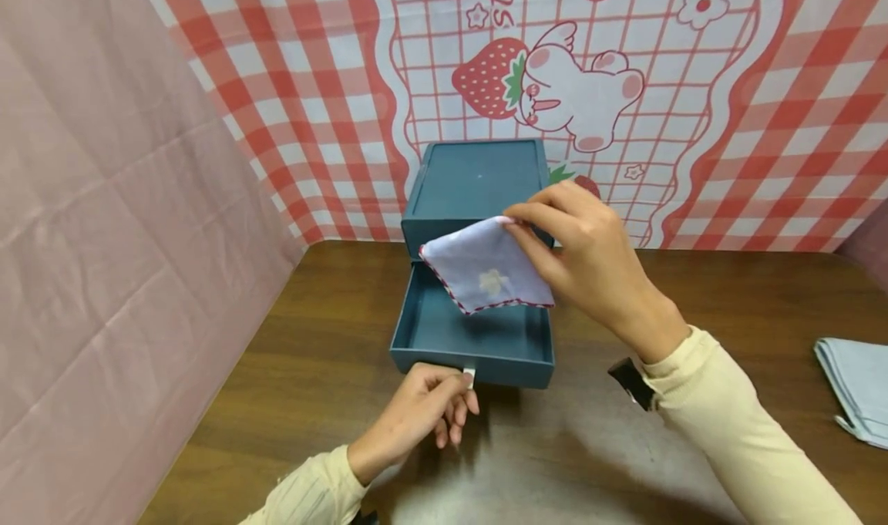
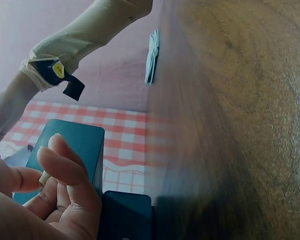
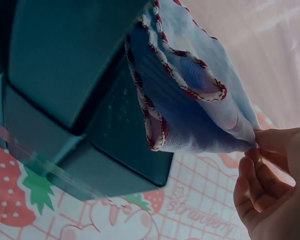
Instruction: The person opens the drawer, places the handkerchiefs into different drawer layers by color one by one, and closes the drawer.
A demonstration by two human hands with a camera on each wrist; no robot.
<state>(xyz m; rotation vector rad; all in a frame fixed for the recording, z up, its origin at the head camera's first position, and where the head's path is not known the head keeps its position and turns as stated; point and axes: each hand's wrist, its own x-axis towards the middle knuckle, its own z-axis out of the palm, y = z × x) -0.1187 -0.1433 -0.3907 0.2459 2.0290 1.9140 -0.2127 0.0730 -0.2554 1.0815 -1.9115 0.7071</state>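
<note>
A lavender handkerchief (image 1: 479, 257) with a red-and-white stitched edge and a pale flower hangs folded over the pulled-out drawer (image 1: 433, 332). At its upper corner, the thumb and fingertips of my right hand (image 1: 590, 259) pinch it. The right wrist view shows the loose folds of the handkerchief (image 3: 205, 115) fanning apart. Lower down, my left hand (image 1: 419, 405) pinches the small white pull tab (image 1: 469, 375) on the drawer's front. The drawer belongs to a dark teal box (image 1: 482, 182), whose closed top part stands behind it. Bare floor shows inside the drawer.
Far right on the wooden table (image 1: 312, 340) lies a folded light-blue cloth (image 1: 860, 386). Behind the box hangs a red-checked strawberry-print cloth (image 1: 333, 70), and a pink curtain (image 1: 104, 201) borders the left side. A black strap (image 1: 631, 382) sticks out at the right wrist.
</note>
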